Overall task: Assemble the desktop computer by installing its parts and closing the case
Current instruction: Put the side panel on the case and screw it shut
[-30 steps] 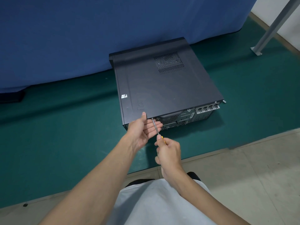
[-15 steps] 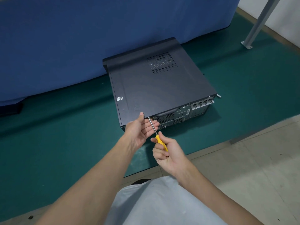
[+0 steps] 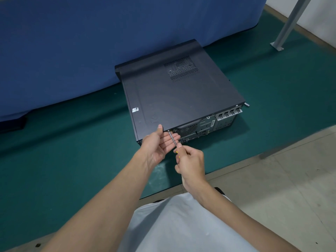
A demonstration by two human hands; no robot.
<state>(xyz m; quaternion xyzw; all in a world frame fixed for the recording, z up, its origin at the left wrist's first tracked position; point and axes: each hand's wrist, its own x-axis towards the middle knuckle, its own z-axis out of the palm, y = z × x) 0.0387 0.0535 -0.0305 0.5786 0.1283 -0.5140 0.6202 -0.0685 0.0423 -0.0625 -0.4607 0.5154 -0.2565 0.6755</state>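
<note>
Computer point(image 3: 174, 99): lay flat on the mat point(image 3: 72, 160), cover on, insides hidden. Your left hand point(image 3: 158, 144), fingers straight, steadied the screwdriver point(image 3: 172, 138) at the rear edge; your right hand point(image 3: 190, 162) gripped its handle. Judged nearly done: rear cover screws remained.
</note>
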